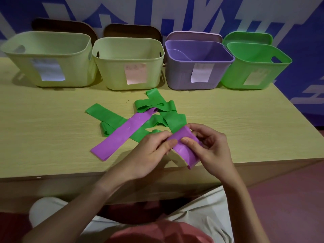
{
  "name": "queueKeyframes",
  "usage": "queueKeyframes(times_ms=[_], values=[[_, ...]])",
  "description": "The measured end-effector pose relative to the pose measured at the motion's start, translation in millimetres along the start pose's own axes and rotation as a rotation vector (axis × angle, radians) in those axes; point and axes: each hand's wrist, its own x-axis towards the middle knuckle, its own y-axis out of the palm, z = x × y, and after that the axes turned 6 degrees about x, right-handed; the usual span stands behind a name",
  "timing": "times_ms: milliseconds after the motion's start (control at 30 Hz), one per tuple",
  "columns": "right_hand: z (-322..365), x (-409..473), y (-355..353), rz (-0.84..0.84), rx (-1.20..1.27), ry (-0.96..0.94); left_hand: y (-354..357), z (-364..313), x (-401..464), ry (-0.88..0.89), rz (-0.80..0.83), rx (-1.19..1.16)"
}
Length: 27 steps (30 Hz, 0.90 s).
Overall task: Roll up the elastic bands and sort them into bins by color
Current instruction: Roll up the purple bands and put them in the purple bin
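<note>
Both hands, the left hand [150, 151] and right hand [212, 144], pinch a purple elastic band [185, 148] at the table's [52, 137] near edge. Each bin, like the purple bin [198, 67], wears a paper label [199, 73], too blurry to read.

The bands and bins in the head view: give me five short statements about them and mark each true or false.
1. Both hands hold a purple band. True: the left hand and right hand pinch it near the table's front edge.
2. Four bins stand in a row at the back. True.
3. The purple bin stands at the far left. False: it is third from the left, beside the green bin.
4. Only purple bands lie on the table. False: several green bands lie there, with a second purple band across them.
5. A rolled green band lies in the green bin. False: none shows there.
</note>
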Motion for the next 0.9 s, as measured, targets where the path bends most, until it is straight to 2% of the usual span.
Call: queueKeyframes(times_ms=[67,133,267,433,567,733,800,900], values=[[0.1,0.1,2.4,0.007,0.018,-0.003,3.3,-0.2,-1.0,-0.052,-0.009,-0.126],[1.4,-0.4,1.5,0.044,0.047,-0.007,4.6,-1.4,-1.2,-0.126,0.000,-0.346],[6.9,-1.1,-4.2,0.091,0.025,-0.002,2.1,-4.5,-0.3,-0.183,0.079,-0.669],[11.1,-1.2,-12.7,0.111,-0.074,-0.052,-0.4,-12.8,-3.9,-0.195,0.221,-0.818],[16.2,0.3,-13.7,0.155,-0.033,-0.064,-2.7,-13.8,-2.1,-0.237,0.336,-0.922],[15.1,1.2,-16.1,0.131,-0.006,-0.041,0.0,-11.4,-0.1,-0.271,0.371,-0.884],[11.8,0.0,-16.1,0.102,-0.005,-0.034,5.0,-11.0,0.2,-0.259,0.269,-0.764],[7.2,-2.2,-13.2,0.066,-0.020,-0.031,12.4,-6.8,-0.6,-0.169,0.016,-0.467]])
